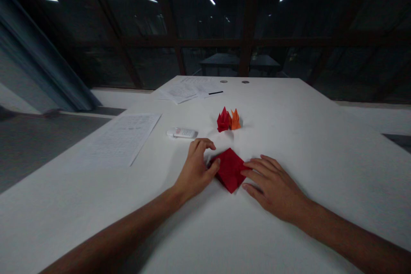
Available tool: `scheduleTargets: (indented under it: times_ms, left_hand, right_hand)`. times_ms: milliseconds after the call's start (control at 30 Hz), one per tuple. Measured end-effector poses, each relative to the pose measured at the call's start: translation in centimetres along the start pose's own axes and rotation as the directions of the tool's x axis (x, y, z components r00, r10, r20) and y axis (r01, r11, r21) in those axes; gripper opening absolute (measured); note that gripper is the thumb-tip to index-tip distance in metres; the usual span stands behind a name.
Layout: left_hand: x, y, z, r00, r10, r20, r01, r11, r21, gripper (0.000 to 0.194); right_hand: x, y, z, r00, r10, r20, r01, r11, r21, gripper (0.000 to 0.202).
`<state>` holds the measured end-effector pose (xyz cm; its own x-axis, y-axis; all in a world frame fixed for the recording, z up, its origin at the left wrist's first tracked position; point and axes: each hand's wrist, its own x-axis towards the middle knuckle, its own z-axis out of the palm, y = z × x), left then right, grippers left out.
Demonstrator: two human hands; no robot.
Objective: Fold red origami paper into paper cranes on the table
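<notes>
A red sheet of folded paper (230, 171) lies flat on the white table as a diamond, one corner pointing towards me. At its left corner is my left hand (201, 165), thumb resting on the paper's edge and the other fingers curved apart from it. My right hand (272, 184) lies over the right corner, fingers stretched out and fingertips touching the paper. Just beyond the sheet stand two folded paper figures with pointed tips, a red one (224, 120) and an orange one (235, 120), side by side.
A white remote-like object (182, 132) lies left of the figures. Printed sheets (120, 139) cover part of the table's left side, with more papers (186, 89) and a black pen (215, 93) farther back. Two round discs (245, 82) sit near the far edge, before dark windows.
</notes>
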<state>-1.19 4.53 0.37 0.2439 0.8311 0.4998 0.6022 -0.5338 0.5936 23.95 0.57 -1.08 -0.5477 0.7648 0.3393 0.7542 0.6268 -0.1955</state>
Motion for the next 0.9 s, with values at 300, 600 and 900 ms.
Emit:
scheduleTargets:
  times_ms: [300, 600, 900]
  left_hand:
    - [-0.8, 0.3, 0.5, 0.916, 0.071, 0.396, -0.163, 0.965, 0.203, 0.044]
    - [-0.8, -0.2, 0.6, 0.939, 0.043, 0.341, -0.086, 0.990, 0.113, 0.049]
    - [-0.2, -0.5, 0.0, 0.952, -0.098, 0.290, 0.184, 0.941, -0.284, 0.038]
  right_hand:
    - [0.1, 0.6, -0.1, 0.998, 0.046, -0.048, -0.046, 0.999, -0.002, 0.023]
    - [-0.6, -2.4, -0.4, 0.990, -0.104, -0.092, 0.103, 0.995, -0.017, 0.021]
    - [-0.5, -1.9, 0.2, 0.999, -0.030, -0.022, 0.029, 0.998, -0.050, 0.019]
